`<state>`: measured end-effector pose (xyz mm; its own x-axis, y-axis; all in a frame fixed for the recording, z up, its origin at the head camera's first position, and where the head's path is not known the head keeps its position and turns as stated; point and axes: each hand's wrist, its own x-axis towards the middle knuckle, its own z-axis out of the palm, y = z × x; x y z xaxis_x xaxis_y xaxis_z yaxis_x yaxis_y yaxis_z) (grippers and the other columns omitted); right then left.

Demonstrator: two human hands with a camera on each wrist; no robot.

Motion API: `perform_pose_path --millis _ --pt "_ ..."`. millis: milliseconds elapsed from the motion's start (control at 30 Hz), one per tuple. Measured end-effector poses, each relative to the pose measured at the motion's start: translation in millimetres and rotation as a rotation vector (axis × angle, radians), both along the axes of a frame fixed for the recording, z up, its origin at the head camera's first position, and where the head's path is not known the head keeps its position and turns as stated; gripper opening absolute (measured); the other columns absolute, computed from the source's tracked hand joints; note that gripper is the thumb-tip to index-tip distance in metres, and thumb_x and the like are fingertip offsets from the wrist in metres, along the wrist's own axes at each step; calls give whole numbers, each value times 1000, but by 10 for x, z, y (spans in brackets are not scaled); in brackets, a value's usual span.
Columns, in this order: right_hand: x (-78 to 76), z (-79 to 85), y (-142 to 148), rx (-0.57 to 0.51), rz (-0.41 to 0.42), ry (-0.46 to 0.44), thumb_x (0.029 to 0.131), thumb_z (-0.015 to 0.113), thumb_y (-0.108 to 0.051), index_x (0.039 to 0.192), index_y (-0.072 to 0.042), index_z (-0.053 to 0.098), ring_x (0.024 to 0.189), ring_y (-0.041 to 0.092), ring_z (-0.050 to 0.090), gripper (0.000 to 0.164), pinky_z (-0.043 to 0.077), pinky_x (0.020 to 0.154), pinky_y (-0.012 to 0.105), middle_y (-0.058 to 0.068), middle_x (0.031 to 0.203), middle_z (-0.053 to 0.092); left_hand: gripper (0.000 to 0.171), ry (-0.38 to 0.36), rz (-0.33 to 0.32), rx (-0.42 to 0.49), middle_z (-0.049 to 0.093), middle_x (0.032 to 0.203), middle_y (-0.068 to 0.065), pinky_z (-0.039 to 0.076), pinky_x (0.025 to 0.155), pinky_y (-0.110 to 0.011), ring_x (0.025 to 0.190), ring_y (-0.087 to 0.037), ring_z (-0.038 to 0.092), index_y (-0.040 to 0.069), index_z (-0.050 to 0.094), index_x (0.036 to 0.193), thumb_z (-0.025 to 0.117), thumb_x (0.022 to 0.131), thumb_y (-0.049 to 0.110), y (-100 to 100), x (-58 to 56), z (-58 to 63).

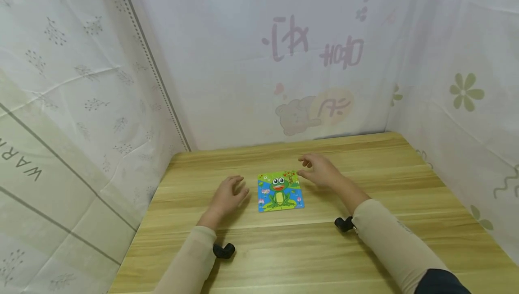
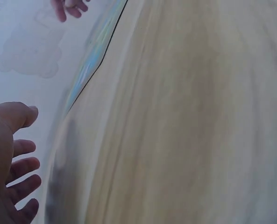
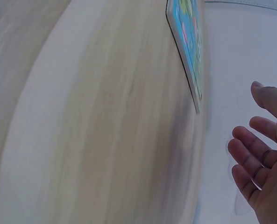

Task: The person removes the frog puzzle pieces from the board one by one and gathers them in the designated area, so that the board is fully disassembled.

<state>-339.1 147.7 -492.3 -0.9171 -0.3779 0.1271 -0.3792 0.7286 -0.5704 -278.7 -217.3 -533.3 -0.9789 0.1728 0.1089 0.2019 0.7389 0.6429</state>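
A square picture board with a cartoon green frog on blue and green lies flat on the wooden table. To its left, my left hand hovers with fingers loosely bent and nothing in them. My right hand is at the board's upper right corner, fingers relaxed, also holding nothing. In the left wrist view the board appears edge-on beyond the left hand. The right wrist view has the board's edge at the top, apart from the right hand.
The wooden table reaches back to a white printed curtain. Patterned cloth also hangs along the left side and right side. A small black wrist camera sits on the left sleeve, another camera on the right.
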Motion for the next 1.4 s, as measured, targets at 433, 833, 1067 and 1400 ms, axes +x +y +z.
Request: perform_pose_path --millis 433,833,1067,1400 --pt "5 -112 -334 -27 46 -43 97 79 -27 131 -7 69 94 17 62 41 57 83 37 -2 103 66 51 14 -35 3 49 157 -9 32 124 -52 149 -34 39 11 62 144 72 101 36 221 19 -61" --pt "0 -111 -539 -7 83 -74 96 80 -23 126 -7 72 89 15 63 35 57 81 35 -3 97 67 52 61 -15 -41 53 154 -8 35 122 -52 146 -34 42 11 67 137 77 96 40 373 -15 -91" --pt "-15 -146 -623 14 103 -107 96 79 -24 126 -8 72 88 13 62 35 57 81 34 -4 95 66 47 84 17 -70 54 152 -11 37 120 -56 144 -37 46 13 70 130 77 95 43 446 -25 -168" --pt "-26 -151 -743 24 127 -117 96 79 -23 125 -8 72 84 14 61 34 56 78 35 -5 93 65 41 148 71 -89 59 147 -7 39 119 -54 140 -34 49 15 74 122 78 95 45 491 -44 -234"
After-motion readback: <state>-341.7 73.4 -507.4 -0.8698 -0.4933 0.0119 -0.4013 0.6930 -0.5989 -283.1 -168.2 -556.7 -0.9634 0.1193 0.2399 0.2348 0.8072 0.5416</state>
